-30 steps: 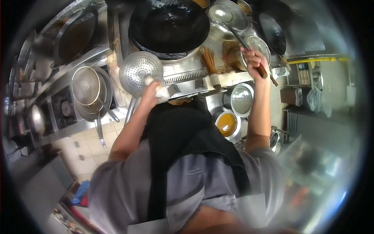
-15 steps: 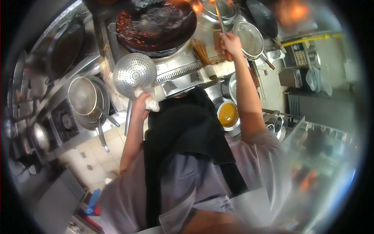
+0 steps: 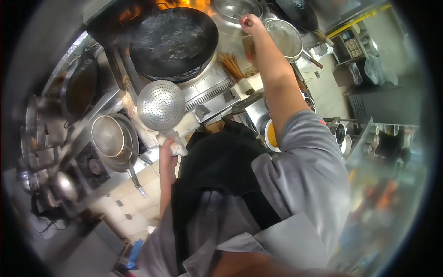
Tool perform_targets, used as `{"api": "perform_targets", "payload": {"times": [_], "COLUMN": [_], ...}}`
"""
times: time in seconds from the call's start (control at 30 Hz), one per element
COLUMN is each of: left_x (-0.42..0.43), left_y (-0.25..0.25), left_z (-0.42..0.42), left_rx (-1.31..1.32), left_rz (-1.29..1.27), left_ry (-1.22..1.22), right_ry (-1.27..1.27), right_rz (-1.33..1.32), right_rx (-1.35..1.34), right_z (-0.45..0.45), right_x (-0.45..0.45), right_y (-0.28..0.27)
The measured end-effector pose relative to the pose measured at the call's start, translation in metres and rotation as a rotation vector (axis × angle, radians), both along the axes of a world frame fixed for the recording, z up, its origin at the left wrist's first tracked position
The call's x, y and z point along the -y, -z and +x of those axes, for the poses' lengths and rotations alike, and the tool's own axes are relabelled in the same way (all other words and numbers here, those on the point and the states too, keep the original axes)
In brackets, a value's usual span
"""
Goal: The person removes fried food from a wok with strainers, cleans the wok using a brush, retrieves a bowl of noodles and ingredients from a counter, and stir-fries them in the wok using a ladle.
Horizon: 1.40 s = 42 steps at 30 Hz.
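My left hand (image 3: 169,150), low at the stove's front edge, is closed around a bunched white cloth (image 3: 177,144). Just above it is the round perforated skimmer (image 3: 161,105); its handle is hidden, and I cannot tell whether my hand grips it too. Farther off, my right hand (image 3: 249,23) is closed on a long-handled cooking tool, of which only the round butt of the grip shows. A metal bowl (image 3: 236,8) is right behind that hand. The large black wok (image 3: 174,44) sits to its left, holding shiny liquid, with flames behind.
A bamboo brush (image 3: 233,67) lies before the burner. A mesh strainer (image 3: 284,39) is beside my right forearm. At left, another strainer (image 3: 107,136) rests on a pan. A pot of yellow liquid (image 3: 271,135) stands near my right side, partly hidden by my arm.
My right hand has turned and moved toward the metal bowl, so the tool's shaft no longer shows. Flames behind the wok show larger. The view has shifted; my left hand still grips the cloth.
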<state>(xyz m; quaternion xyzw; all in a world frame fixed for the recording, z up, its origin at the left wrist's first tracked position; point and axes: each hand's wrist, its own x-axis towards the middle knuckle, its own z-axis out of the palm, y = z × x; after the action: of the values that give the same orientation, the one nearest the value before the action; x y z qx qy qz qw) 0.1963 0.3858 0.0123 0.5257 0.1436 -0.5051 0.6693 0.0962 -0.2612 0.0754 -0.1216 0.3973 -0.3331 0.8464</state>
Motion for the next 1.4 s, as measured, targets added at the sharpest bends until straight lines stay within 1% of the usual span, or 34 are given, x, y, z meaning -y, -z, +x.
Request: {"api": "perform_targets", "payload": {"times": [0.07, 0.1, 0.13, 0.2, 0.23, 0.3, 0.33, 0.4, 0.43, 0.47, 0.53, 0.57, 0.6, 0.67, 0.7, 0.73, 0.8, 0.83, 0.87, 0.93, 1.0, 1.07, 1.1, 1.13, 1.2, 1.27, 1.33, 1.37, 1.4], "left_x": [-0.006, -0.008, -0.008, -0.005, -0.003, 0.004, 0.007, 0.013, 0.015, 0.017, 0.021, 0.022, 0.022, 0.023, 0.023, 0.025, 0.024, 0.018, 0.014, 0.014, 0.015, 0.014, 0.016, 0.019, 0.023, 0.023, 0.027, 0.031, 0.038], "left_y": [0.018, 0.024, 0.028, 0.031, 0.029, 0.027, 0.025, 0.025, 0.027, 0.028, 0.024, 0.022, 0.023, 0.025, 0.023, 0.020, 0.022, 0.031, 0.035, 0.024, 0.008, -0.005, -0.008, -0.010, -0.009, -0.001, 0.007, 0.011, 0.008], "left_z": [0.006, 0.007, 0.009, 0.014, 0.017, 0.020, 0.021, 0.024, 0.024, 0.024, 0.023, 0.022, 0.021, 0.020, 0.018, 0.016, 0.014, 0.017, 0.017, 0.007, -0.003, -0.012, -0.020, -0.029, -0.039, -0.048, -0.052, -0.054, -0.058], "left_rx": [-0.034, -0.036, -0.040, -0.043, -0.056, -0.072, -0.077, -0.082, -0.076, -0.068, -0.056, -0.046, -0.047, -0.047, -0.045, -0.031, -0.013, -0.021, -0.027, 0.006, 0.040, 0.038, 0.043, 0.050, 0.056, 0.052, 0.052, 0.052, 0.053], "left_rz": [-0.008, -0.002, -0.016, -0.028, -0.033, -0.034, -0.038, -0.037, -0.030, -0.024, -0.026, -0.032, -0.028, -0.045, -0.043, -0.037, -0.030, -0.038, -0.047, -0.010, 0.031, 0.097, 0.101, 0.120, 0.139, 0.128, 0.130, 0.129, 0.131], "left_ry": [0.005, 0.014, 0.012, 0.021, 0.044, 0.082, 0.093, 0.119, 0.116, 0.110, 0.126, 0.133, 0.136, 0.135, 0.134, 0.122, 0.104, 0.118, 0.130, 0.113, 0.094, 0.146, 0.138, 0.089, 0.037, 0.039, 0.053, 0.070, 0.069], "right_ry": [-0.105, -0.027, -0.098, -0.228, -0.215, -0.279, -0.265, -0.320, -0.348, -0.339, -0.428, -0.402, -0.400, -0.456, -0.472, -0.473, -0.658, -0.854, -0.855, -0.776, -0.734, -0.188, -0.199, -0.204, -0.205, -0.112, -0.272, -0.273, -0.323], "right_rz": [0.004, -0.097, -0.071, -0.045, -0.043, -0.172, -0.168, -0.225, -0.204, -0.198, -0.462, -0.491, -0.487, -0.673, -0.712, -0.713, -1.294, -1.272, -1.281, -1.428, -1.512, -0.337, -0.086, -0.083, -0.039, -0.051, -0.025, -0.024, -0.082], "right_rx": [0.209, 0.039, 0.068, 0.031, 0.031, -0.081, -0.082, -0.122, -0.226, -0.226, -0.479, -0.547, -0.546, -0.891, -0.939, -0.934, -1.501, -1.648, -1.639, -1.674, -1.677, -0.413, -0.134, -0.128, 0.037, 0.034, 0.303, 0.304, 0.253], "right_z": [-0.021, -0.027, -0.037, -0.052, -0.057, -0.069, -0.074, -0.081, -0.084, -0.088, -0.093, -0.094, -0.094, -0.091, -0.091, -0.087, -0.071, -0.058, -0.045, -0.020, -0.006, 0.000, 0.011, 0.003, -0.016, -0.038, -0.063, -0.071, -0.082], "right_x": [-0.004, -0.018, -0.018, -0.016, -0.025, -0.053, -0.064, -0.086, -0.101, -0.110, -0.121, -0.120, -0.123, -0.129, -0.101, -0.082, -0.050, -0.016, 0.014, 0.066, 0.069, 0.064, 0.100, 0.103, 0.099, 0.060, 0.067, 0.071, 0.066], "right_y": [-0.011, -0.026, -0.030, -0.036, -0.046, -0.066, -0.073, -0.087, -0.100, -0.102, -0.101, -0.096, -0.098, -0.103, -0.074, -0.059, -0.036, -0.015, 0.010, 0.058, 0.055, 0.048, 0.075, 0.076, 0.063, 0.000, -0.009, -0.014, -0.031]}}
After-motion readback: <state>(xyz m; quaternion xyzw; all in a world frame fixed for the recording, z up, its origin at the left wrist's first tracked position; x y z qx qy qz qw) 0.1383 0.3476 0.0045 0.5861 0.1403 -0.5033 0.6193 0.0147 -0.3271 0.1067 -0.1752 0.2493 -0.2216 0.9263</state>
